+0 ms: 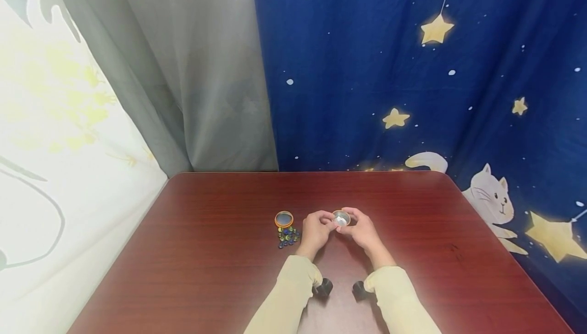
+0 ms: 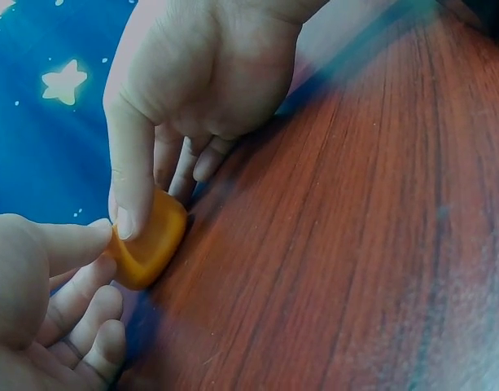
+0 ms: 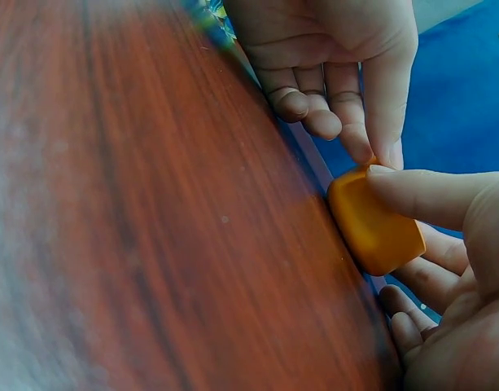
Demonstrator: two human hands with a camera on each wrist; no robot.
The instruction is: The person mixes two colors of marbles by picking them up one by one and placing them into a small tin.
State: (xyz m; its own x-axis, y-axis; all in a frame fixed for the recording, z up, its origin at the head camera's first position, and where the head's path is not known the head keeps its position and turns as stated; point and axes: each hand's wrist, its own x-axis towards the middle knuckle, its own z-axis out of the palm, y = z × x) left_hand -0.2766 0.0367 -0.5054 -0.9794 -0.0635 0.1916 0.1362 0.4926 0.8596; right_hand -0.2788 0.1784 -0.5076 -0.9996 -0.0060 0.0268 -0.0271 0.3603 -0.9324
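Both hands meet at a small round orange tin (image 1: 341, 218), its open top showing a silvery inside in the head view. My right hand (image 1: 361, 229) holds the tin between thumb and fingers, the thumb lying along its orange wall (image 3: 379, 228) in the right wrist view. On the tin's other side, my left hand (image 1: 315, 231) pinches its rim with thumb and forefinger, its other fingers loosely bent. The tin's underside is right at the tabletop. Left of the hands lies a round orange-rimmed lid (image 1: 284, 219) with a grey inside. Several blue, green and yellow marbles (image 1: 288, 237) cluster just in front of it.
A reddish-brown wooden table (image 1: 220, 273) carries everything. Its far edge meets a grey curtain (image 1: 206, 94) and a blue curtain with stars (image 1: 348, 94). Black wrist cameras (image 1: 324, 288) sit inside the light sleeves (image 1: 289, 293), low over the tabletop.
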